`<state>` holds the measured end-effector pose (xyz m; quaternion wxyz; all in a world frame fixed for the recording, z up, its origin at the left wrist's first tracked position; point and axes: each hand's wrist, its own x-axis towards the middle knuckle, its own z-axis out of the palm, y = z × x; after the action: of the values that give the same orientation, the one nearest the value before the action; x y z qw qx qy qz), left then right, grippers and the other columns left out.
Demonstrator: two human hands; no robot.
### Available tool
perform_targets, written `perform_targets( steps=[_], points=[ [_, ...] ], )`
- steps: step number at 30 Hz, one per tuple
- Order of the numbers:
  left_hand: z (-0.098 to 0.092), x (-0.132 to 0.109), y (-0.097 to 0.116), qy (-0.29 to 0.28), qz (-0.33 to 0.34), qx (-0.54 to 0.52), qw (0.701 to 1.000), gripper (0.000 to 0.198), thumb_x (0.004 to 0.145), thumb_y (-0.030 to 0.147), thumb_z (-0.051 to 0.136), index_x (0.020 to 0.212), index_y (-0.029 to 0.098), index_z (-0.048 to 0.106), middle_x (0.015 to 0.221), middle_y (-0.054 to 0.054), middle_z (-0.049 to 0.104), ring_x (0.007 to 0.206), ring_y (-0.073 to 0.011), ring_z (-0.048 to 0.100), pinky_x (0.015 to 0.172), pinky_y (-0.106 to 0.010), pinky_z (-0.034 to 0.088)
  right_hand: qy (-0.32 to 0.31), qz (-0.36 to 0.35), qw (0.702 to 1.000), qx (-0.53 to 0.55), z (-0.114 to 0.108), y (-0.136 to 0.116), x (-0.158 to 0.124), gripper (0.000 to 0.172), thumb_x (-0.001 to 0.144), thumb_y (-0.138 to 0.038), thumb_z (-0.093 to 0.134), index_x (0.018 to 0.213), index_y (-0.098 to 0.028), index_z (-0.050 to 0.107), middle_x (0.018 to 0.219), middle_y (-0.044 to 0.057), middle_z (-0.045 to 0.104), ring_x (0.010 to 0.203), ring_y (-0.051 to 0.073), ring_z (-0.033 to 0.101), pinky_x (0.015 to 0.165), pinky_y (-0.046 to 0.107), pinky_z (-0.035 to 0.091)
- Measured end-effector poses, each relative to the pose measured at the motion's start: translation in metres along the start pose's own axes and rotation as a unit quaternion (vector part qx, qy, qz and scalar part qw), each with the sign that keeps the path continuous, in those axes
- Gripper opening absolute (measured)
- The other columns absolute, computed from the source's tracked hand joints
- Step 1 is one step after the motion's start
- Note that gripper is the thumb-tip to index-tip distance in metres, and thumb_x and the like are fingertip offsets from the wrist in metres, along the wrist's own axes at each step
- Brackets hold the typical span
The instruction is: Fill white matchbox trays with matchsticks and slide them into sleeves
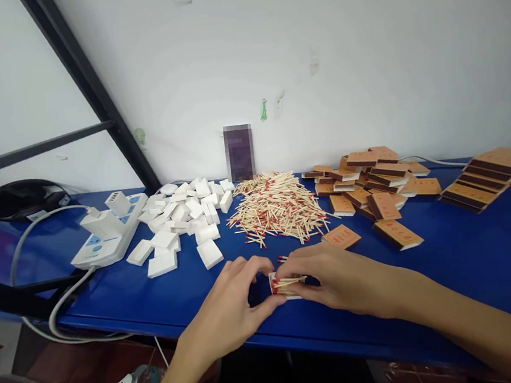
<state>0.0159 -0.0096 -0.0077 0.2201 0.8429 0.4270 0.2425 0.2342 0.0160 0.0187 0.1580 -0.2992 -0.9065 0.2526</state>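
A small white matchbox tray (293, 298) lies near the table's front edge with red-tipped matches (285, 286) in it. My left hand (234, 300) curves around the tray's left end, thumb at the near corner and fingertips at the far one. Over the right part of the tray, my right hand (337, 274) has thumb and fingers closed on the matches, hiding that end. A few loose matches (282, 258) lie just beyond the tray. Behind it spreads a large pile of matches (280, 207). An orange-brown matchbox sleeve (341, 236) rests beyond my right hand.
Many white trays (179, 208) are heaped at left, beside a white power strip (105, 235) with cables. Matchbox sleeves (372, 173) are piled at right, near a row of flattened ones (491, 176). A black metal frame (94, 92) rises at left. A wall backs the blue table (465, 279).
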Motion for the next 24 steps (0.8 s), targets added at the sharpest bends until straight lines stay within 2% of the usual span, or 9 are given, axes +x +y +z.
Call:
perform_targets(
  steps=[6, 10, 16, 24],
  points=[
    [-0.001, 0.000, 0.000, 0.002, 0.010, 0.017, 1.000, 0.025, 0.091, 0.033, 0.067, 0.112, 0.026, 0.056, 0.110, 0.002, 0.064, 0.097, -0.0183, 0.056, 0.091, -0.032, 0.044, 0.005, 0.005, 1.000, 0.004, -0.001, 0.001, -0.004, 0.013, 0.092, -0.021, 0.060, 0.099, -0.020, 0.071, 0.092, 0.004, 0.071, 0.082, 0.015, 0.065, 0.072, 0.025, 0.047],
    [-0.004, 0.000, 0.002, -0.018, 0.036, 0.036, 0.999, 0.022, 0.094, 0.031, 0.063, 0.115, 0.026, 0.056, 0.115, 0.002, 0.064, 0.103, -0.0191, 0.057, 0.095, -0.035, 0.042, 0.028, 0.002, 1.000, 0.009, -0.009, 0.005, -0.009, 0.016, 0.092, -0.028, 0.061, 0.104, -0.020, 0.069, 0.098, 0.003, 0.070, 0.090, 0.016, 0.064, 0.078, 0.027, 0.047],
    [-0.010, -0.002, 0.001, -0.030, 0.060, 0.082, 0.994, 0.023, 0.096, 0.032, 0.061, 0.118, 0.027, 0.058, 0.114, 0.001, 0.065, 0.103, -0.0205, 0.058, 0.098, -0.038, 0.041, -0.005, 0.033, 0.999, -0.031, -0.014, 0.012, -0.009, 0.014, 0.091, -0.031, 0.060, 0.084, -0.020, 0.067, 0.084, 0.001, 0.065, 0.077, 0.015, 0.059, 0.070, 0.027, 0.043],
    [-0.011, -0.002, -0.006, -0.038, 0.070, 0.061, 0.995, 0.023, 0.096, 0.033, 0.060, 0.118, 0.025, 0.058, 0.116, -0.002, 0.063, 0.106, -0.0205, 0.056, 0.096, -0.036, 0.045, -0.013, 0.017, 1.000, -0.018, -0.006, 0.013, -0.001, 0.019, 0.092, -0.032, 0.059, 0.081, -0.019, 0.067, 0.077, 0.000, 0.062, 0.069, 0.013, 0.056, 0.065, 0.026, 0.039]
  ],
)
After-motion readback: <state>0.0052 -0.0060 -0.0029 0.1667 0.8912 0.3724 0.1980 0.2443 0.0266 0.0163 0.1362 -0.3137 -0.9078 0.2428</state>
